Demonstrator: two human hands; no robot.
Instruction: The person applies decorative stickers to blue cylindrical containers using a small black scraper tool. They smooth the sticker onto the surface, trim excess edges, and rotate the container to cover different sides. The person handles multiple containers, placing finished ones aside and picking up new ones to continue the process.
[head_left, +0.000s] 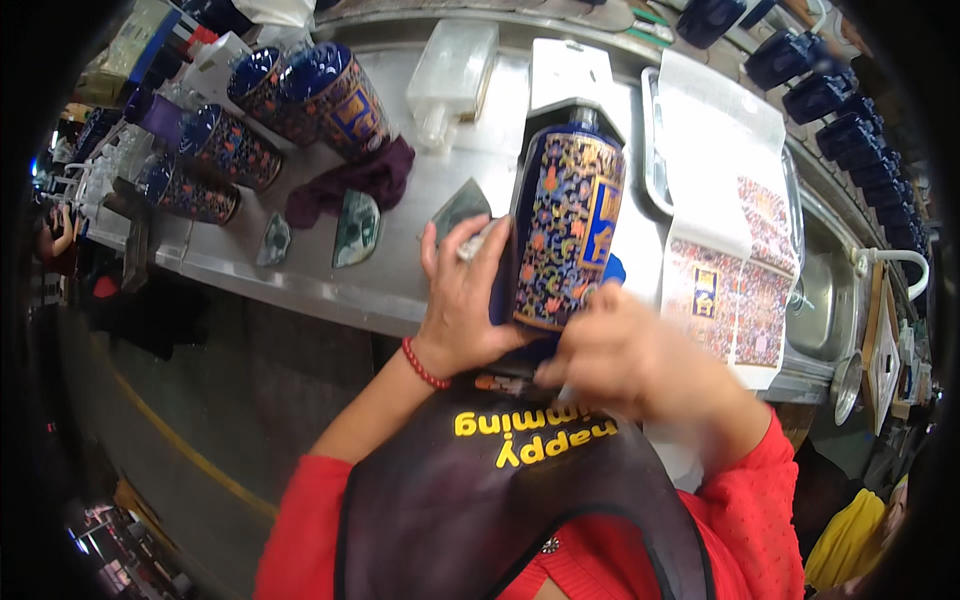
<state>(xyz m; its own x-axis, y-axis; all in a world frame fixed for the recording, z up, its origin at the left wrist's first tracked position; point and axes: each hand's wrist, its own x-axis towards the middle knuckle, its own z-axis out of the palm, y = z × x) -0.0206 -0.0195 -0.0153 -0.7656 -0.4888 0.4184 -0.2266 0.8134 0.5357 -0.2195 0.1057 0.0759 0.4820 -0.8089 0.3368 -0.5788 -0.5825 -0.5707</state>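
Observation:
A dark blue bottle (568,215) with a colourful flower pattern and a gold-edged blue label lies on the counter before me, its neck pointing away. My left hand (462,305), a red bead bracelet at its wrist, grips the bottle's left side near the base. Something whitish is wrapped round or held by one of its fingers; I cannot tell which. My right hand (630,350), smeared by motion, is curled at the bottle's lower right. A flat blue piece (614,270) shows just beyond its fingers; whether the hand holds it is hidden.
Printed pattern sheets (703,305) lie to the right, beside a sink (825,310). Patterned bottles (335,95), a purple cloth (380,175), green wedge-shaped pieces (357,228) and a clear bottle (452,70) stand or lie to the left. Blue bottles (850,110) line the far right.

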